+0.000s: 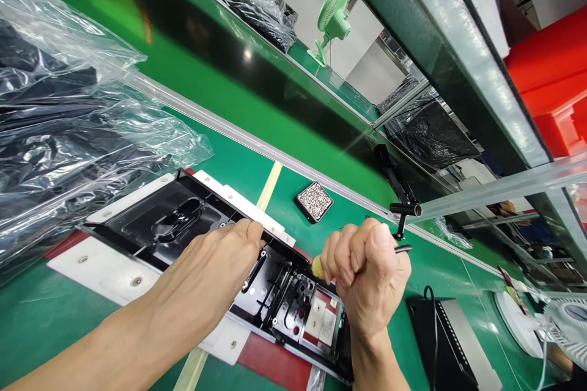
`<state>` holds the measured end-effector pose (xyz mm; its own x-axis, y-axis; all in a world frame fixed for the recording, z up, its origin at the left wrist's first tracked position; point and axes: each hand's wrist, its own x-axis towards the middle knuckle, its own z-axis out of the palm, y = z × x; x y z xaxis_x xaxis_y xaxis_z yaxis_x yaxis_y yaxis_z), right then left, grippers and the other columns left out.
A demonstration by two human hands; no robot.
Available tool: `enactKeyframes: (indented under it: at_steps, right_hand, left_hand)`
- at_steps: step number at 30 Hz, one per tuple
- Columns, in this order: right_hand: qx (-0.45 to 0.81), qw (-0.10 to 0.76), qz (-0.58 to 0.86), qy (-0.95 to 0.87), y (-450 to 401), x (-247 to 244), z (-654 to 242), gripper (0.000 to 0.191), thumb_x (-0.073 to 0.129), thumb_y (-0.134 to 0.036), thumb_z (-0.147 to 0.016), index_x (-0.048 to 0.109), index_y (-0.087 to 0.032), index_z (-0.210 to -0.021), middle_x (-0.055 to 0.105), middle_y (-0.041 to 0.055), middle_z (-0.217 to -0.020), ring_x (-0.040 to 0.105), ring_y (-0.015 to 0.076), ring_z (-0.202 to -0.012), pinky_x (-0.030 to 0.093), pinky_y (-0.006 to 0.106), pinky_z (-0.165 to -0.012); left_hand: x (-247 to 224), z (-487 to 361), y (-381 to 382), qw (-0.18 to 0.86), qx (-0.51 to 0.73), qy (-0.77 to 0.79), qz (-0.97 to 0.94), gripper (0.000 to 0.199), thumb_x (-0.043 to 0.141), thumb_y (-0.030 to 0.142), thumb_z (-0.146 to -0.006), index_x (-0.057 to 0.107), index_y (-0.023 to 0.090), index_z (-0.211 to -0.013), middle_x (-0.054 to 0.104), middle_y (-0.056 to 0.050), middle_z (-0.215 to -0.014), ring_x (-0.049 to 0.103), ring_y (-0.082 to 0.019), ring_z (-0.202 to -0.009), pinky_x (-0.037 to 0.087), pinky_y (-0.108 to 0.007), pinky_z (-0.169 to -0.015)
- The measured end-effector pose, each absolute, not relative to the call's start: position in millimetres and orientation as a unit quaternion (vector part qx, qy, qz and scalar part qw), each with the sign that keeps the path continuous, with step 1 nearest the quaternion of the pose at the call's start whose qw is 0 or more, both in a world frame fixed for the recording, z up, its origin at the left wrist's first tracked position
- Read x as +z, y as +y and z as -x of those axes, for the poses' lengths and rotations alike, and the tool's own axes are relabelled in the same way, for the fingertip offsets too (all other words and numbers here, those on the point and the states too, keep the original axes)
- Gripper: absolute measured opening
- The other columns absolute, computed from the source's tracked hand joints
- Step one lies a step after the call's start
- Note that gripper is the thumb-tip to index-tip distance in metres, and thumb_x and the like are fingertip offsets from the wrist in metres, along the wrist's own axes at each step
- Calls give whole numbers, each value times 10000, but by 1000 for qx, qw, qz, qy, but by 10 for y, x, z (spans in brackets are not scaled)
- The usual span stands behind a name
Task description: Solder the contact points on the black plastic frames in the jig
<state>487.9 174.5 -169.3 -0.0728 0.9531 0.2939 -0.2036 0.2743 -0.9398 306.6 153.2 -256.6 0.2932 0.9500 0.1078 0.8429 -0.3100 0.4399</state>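
Note:
A long black plastic housing lies on a white fixture with red parts. My left hand rests over the middle of the housing, fingers curled down and pressed together. Whatever its fingertips hold is hidden beneath them. Above the housing's right half, my right hand is wrapped in a fist round what looks like a screwdriver. Only its yellow front part shows, pointing down toward the housing's far edge; its tip is hidden. Beyond the hands sits a small dark tray full of tiny metal pieces, probably screws.
Plastic-wrapped black parts are piled at left. A black stand rises beyond my right hand. At right lie a black-and-silver panel with a cable and a white fan. A metal rail borders the green bench.

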Motion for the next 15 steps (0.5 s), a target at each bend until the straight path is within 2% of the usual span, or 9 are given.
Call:
enactKeyframes:
  at_steps: [15]
  right_hand:
    - [489, 577, 341, -557, 1761, -1734, -4862, 486, 526, -340, -1047, 403, -201, -599, 346, -63, -460, 323, 68, -390, 319, 205, -376]
  left_hand:
    - [-2626, -3092, 1493, 103, 175, 572, -795, 150, 429, 96, -929, 430, 213, -836, 502, -11, -775, 457, -140, -549, 209, -301, -497]
